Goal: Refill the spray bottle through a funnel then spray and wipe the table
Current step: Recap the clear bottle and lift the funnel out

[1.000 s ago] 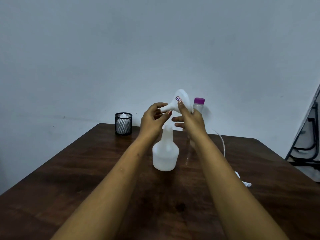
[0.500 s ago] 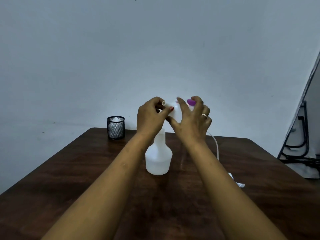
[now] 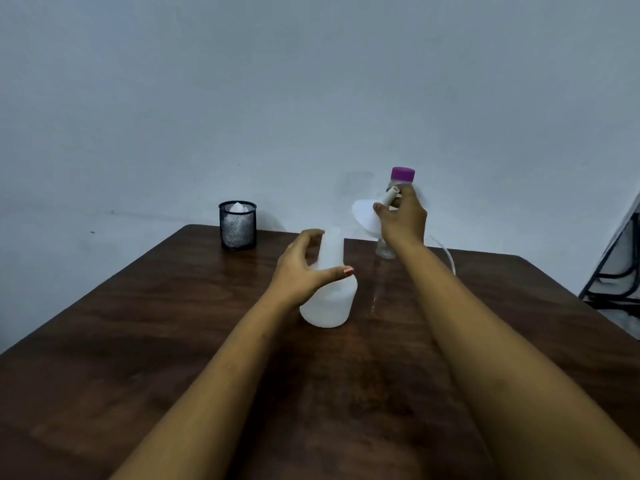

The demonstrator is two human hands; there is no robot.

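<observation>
A white translucent spray bottle [image 3: 329, 303] without its spray head stands on the dark wooden table [image 3: 138, 323]. My left hand [image 3: 301, 271] curls around its neck, thumb across the front, fingers behind. My right hand [image 3: 403, 220] is raised further back and to the right, pinching the stem of a white funnel [image 3: 365, 211]. The funnel is turned over, spout up and wide mouth down to the left. Just behind it stands a clear bottle with a purple cap [image 3: 402, 175], mostly hidden by that hand.
A black mesh cup [image 3: 238, 226] with something white in it stands at the table's far left edge. A thin white tube [image 3: 446, 254] shows beside my right forearm. A black metal frame [image 3: 620, 271] stands off the table's right side. A pale wall lies behind.
Both hands were together on the funnel above the spray bottle. My left hand has dropped to the bottle's neck, and my right hand has carried the funnel right and flipped it spout up.
</observation>
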